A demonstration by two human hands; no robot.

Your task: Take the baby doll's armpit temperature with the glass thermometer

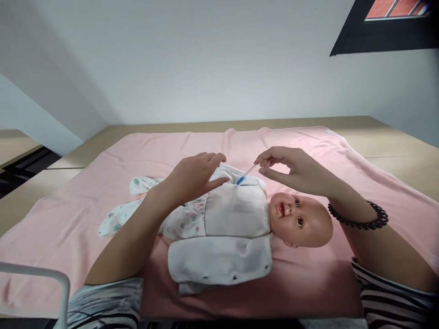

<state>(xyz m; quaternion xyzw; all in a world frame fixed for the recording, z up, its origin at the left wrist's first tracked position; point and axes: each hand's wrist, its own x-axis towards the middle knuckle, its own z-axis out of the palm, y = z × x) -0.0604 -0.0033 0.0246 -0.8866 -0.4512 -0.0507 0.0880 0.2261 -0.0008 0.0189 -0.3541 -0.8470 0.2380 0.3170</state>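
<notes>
My right hand (288, 169) pinches a thin clear stick with a blue end (241, 179), shaped like a thermometer, by its upper tip. The stick slants down to the left, its blue end at the doll's white top; whether it touches the cloth I cannot tell. My left hand (202, 171) hovers over the doll's middle, thumb apart from the fingers, holding nothing. The baby doll (308, 221) lies on its back, head to the right, in a white top (236, 210) and patterned pants (185, 221). A white garment flap (219, 260) is spread out on the near side.
A pink blanket (308, 283) covers most of the wooden table (404, 169) under the doll. Behind it rises a pale wall (219, 64), with a dark-framed window (384, 32) at upper right. A white curved bar (34, 270) crosses the lower left.
</notes>
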